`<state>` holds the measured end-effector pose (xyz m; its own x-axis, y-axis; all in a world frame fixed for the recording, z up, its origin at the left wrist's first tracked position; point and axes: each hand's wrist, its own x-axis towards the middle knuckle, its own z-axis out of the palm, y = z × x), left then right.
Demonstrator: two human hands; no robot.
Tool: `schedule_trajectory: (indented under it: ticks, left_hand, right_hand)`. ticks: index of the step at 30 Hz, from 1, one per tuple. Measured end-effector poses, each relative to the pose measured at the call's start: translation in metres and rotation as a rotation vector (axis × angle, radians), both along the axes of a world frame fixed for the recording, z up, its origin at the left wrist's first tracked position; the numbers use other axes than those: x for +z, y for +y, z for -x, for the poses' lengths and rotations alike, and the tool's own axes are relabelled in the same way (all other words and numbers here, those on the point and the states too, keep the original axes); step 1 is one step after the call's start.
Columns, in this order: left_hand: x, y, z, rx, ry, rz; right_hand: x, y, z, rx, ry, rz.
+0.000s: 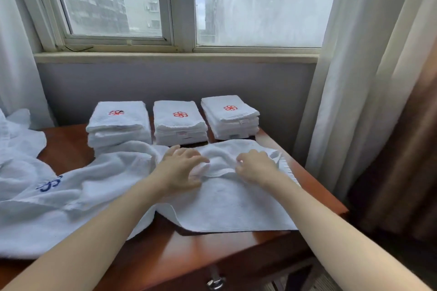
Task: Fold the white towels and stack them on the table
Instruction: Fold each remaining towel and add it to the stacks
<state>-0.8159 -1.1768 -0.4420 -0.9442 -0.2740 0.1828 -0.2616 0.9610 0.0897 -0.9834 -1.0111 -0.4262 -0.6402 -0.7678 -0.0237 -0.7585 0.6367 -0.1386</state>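
A white towel (227, 205) lies spread on the wooden table (189, 253), bunched in a ridge at its middle. My left hand (182, 168) grips that ridge from the left, fingers curled into the cloth. My right hand (255, 168) pinches the same ridge from the right. Behind the towel stand three stacks of folded white towels with red logos: left stack (118, 123), middle stack (179, 123), right stack (230, 117).
A heap of loose white towels (47, 196), one with a blue logo, covers the table's left side. White curtains (354, 78) hang at the right beside a brown curtain (406, 149). A window and wall close off the back. A drawer knob (215, 282) sits at the table front.
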Motion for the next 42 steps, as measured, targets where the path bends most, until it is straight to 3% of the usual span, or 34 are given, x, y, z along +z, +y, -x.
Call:
schedule_trajectory:
  ticks: [2, 5, 11, 14, 17, 20, 23, 26, 28, 34, 37, 42]
  left_hand:
    - [-0.013, 0.007, 0.003, -0.004, -0.076, -0.084]
    - [-0.022, 0.014, 0.004, 0.065, -0.097, -0.024]
    - [0.015, 0.034, 0.01, 0.092, -0.122, -0.086]
    - [0.027, 0.044, 0.016, 0.091, -0.189, -0.132]
    - [0.028, 0.054, 0.023, 0.082, -0.261, -0.113]
    - [0.024, 0.06, 0.03, 0.093, -0.083, -0.022]
    - [0.022, 0.063, 0.038, 0.059, 0.133, -0.134]
    - [0.017, 0.064, 0.048, 0.003, 0.136, -0.21]
    - [0.015, 0.064, 0.054, -0.014, 0.112, -0.246]
    - [0.004, 0.068, 0.073, 0.107, 0.092, -0.319]
    - [-0.003, 0.067, 0.079, 0.139, 0.119, -0.274]
    - [-0.003, 0.063, 0.083, 0.178, 0.273, -0.39]
  right_hand:
    - [-0.02, 0.003, -0.01, 0.003, -0.013, -0.035]
    - [-0.037, 0.012, -0.007, 0.038, -0.05, 0.039]
    - [-0.025, 0.038, 0.011, 0.158, -0.078, 0.249]
    - [-0.018, 0.044, 0.007, 0.028, -0.012, 0.413]
    - [-0.012, 0.047, 0.013, -0.09, 0.146, 0.371]
    - [0.0, 0.051, 0.024, -0.174, 0.176, 0.416]
    - [0.007, 0.058, 0.038, -0.254, 0.118, 0.367]
    - [0.006, 0.063, 0.042, -0.298, -0.021, 0.183]
    - [0.006, 0.065, 0.042, -0.299, -0.083, 0.187]
    - [0.01, 0.072, 0.043, -0.318, -0.099, 0.066]
    - [0.008, 0.072, 0.041, -0.314, -0.157, 0.131]
    - [0.002, 0.073, 0.041, -0.27, -0.271, 0.329]
